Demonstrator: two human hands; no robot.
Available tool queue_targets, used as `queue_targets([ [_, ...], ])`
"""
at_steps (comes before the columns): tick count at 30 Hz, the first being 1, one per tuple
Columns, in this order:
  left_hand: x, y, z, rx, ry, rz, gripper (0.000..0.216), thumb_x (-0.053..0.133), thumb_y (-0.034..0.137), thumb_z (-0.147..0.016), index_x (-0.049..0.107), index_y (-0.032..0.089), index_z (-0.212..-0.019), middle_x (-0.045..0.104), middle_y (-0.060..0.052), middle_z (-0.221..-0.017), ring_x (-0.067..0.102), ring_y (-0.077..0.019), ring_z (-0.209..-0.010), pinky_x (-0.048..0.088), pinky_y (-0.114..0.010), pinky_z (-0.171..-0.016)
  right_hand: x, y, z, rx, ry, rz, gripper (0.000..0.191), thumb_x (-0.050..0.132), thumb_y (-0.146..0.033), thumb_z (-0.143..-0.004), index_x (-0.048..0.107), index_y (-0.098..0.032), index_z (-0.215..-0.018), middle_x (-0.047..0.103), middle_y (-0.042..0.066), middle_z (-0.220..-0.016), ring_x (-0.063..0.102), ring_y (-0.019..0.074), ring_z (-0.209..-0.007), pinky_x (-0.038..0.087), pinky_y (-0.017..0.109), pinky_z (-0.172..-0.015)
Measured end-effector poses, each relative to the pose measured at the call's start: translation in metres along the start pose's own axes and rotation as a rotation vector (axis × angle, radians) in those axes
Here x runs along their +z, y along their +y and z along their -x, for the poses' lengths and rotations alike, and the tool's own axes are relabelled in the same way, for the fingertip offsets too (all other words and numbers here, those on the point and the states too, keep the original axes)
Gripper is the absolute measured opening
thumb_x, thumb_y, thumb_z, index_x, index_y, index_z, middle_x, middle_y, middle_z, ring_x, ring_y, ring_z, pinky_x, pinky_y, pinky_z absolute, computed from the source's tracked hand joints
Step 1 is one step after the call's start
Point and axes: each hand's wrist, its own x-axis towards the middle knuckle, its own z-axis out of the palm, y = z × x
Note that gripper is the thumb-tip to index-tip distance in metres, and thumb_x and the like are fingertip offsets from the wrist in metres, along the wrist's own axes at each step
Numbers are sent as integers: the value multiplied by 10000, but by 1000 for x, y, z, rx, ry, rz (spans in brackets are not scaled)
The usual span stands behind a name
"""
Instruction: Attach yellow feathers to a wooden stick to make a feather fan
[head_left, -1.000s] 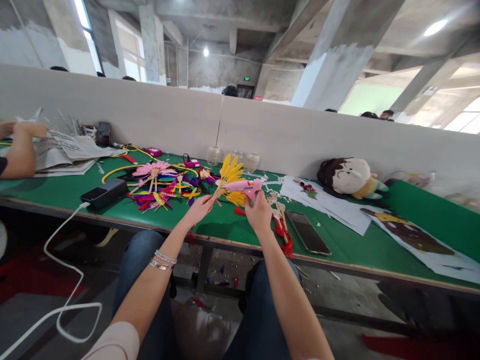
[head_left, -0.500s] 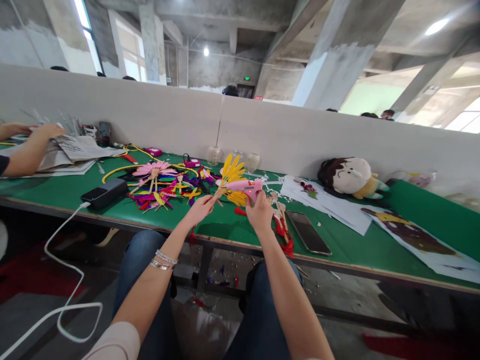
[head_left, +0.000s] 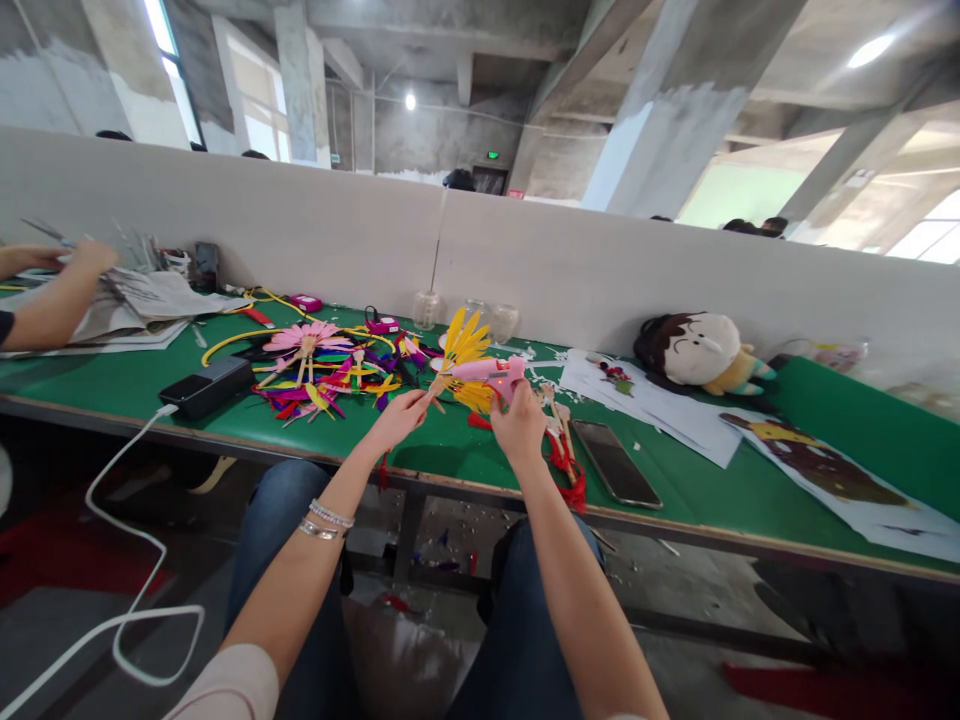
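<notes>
My left hand (head_left: 403,415) is closed on the wooden handle of a yellow feather fan (head_left: 466,340), held up over the table's front part. In my right hand (head_left: 519,425) is a pink hot glue gun (head_left: 491,372) with a small red light on its body. The gun's nozzle points left and meets the base of the yellow feathers; whether glue is coming out cannot be made out. Left of my hands lies a pink feather fan (head_left: 306,342) on a heap of loose coloured feathers (head_left: 352,385). Below my right hand, wooden sticks with red tassels (head_left: 568,465) lie on the table.
A phone (head_left: 616,463), papers (head_left: 660,415) and a plush doll (head_left: 697,352) lie on the right. Glass jars (head_left: 427,310) stand along the partition. A black power bank (head_left: 208,387) with a white cable is at left. Farther left, another person's hands (head_left: 82,270) hold scissors over newspaper.
My hands, the fan and the glue gun keep nearly the same place. At far left, the other person's hands have shifted slightly, and scissors now show there.
</notes>
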Motion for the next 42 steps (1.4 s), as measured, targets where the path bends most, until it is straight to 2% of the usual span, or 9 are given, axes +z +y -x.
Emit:
queue_targets([
  [11,0,-2,-1,4,-18,-41,425,397,514,-798,575,129,-811,332,68,-441,281,-47,-386,227,-191,-404,-2,1,0,8,5,27,181,436,-264,-764,457,-153,-905,594,94,-800,552,216,-731,342,266,-526],
  [25,-1,1,0,-25,13,-30,439,401,523,-793,583,125,-833,324,72,-441,273,-44,-386,224,-194,-403,0,0,1,3,-31,37,191,433,-260,-771,471,-142,-917,584,98,-795,546,215,-727,338,266,-518],
  [42,-2,2,1,-14,36,-26,416,400,492,-807,590,122,-828,315,67,-450,281,-46,-391,219,-189,-400,-1,0,0,14,-11,36,169,429,-258,-778,467,-148,-901,584,96,-805,543,218,-755,336,270,-528],
])
